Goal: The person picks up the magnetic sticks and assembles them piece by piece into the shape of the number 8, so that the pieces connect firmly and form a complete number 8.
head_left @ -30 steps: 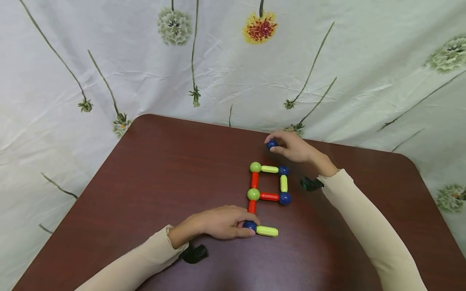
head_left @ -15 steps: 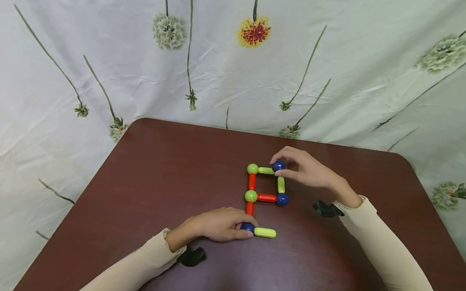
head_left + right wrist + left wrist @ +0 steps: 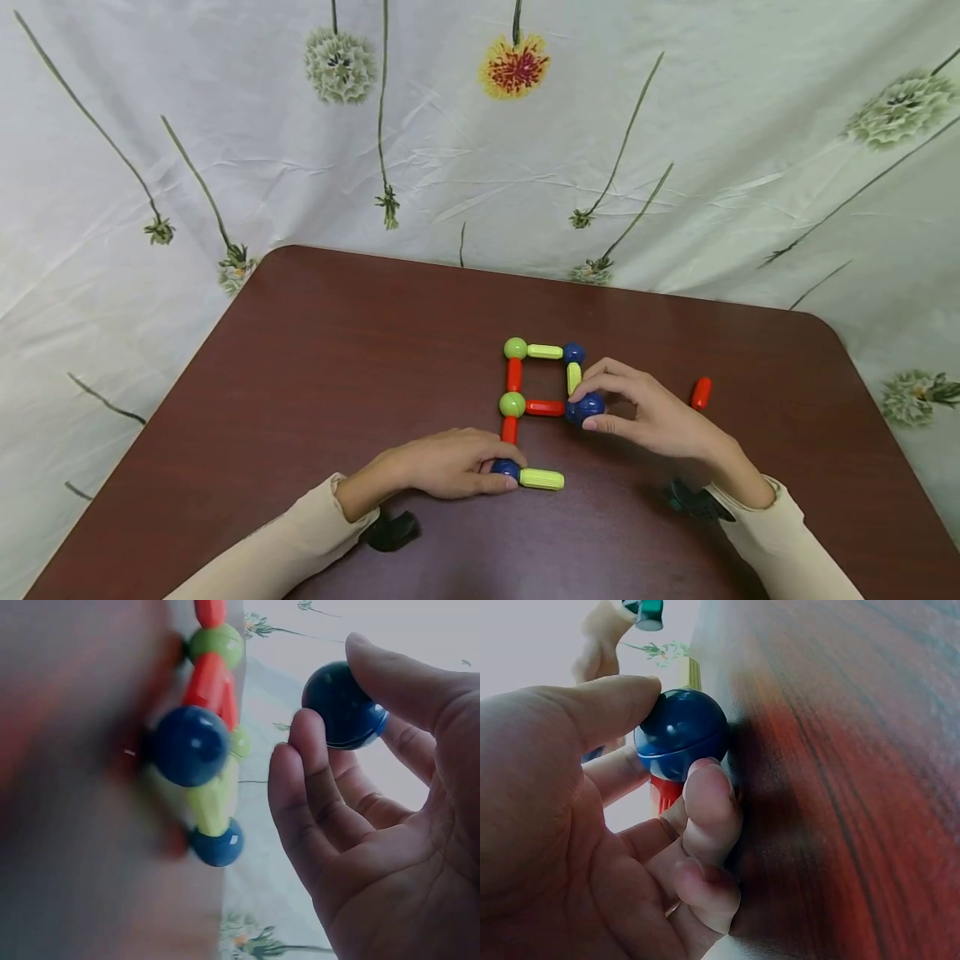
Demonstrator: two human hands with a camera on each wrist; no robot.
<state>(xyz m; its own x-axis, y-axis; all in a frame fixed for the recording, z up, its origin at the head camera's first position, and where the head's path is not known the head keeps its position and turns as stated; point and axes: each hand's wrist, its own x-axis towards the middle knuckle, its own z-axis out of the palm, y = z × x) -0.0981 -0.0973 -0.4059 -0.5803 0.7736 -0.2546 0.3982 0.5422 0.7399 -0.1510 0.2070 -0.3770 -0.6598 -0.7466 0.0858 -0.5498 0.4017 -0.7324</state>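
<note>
My left hand [image 3: 457, 462] rests low on the table and grips a blue ball [image 3: 505, 469] between thumb and fingers. A yellow-green magnetic rod [image 3: 542, 479] and a red rod [image 3: 509, 430] join that ball. The red one leads up to a green ball [image 3: 512, 405], a corner of a square of rods and balls. My right hand [image 3: 652, 408] pinches a separate blue ball [image 3: 590, 405]. In the right wrist view this held ball [image 3: 341, 701] is raised off the table, apart from the square's blue corner ball [image 3: 191, 746], which it mostly covers in the head view.
The square's far side has a green ball [image 3: 515, 348], a yellow-green rod [image 3: 544, 352] and a blue ball [image 3: 573, 353]. One loose red rod [image 3: 701, 393] lies right of my right hand. A flowered cloth [image 3: 420, 125] hangs behind the brown table [image 3: 337, 350].
My right hand has carried its blue ball from beyond the square's far side nearer, to the near right corner. The loose red rod has come into sight. My left hand keeps its hold.
</note>
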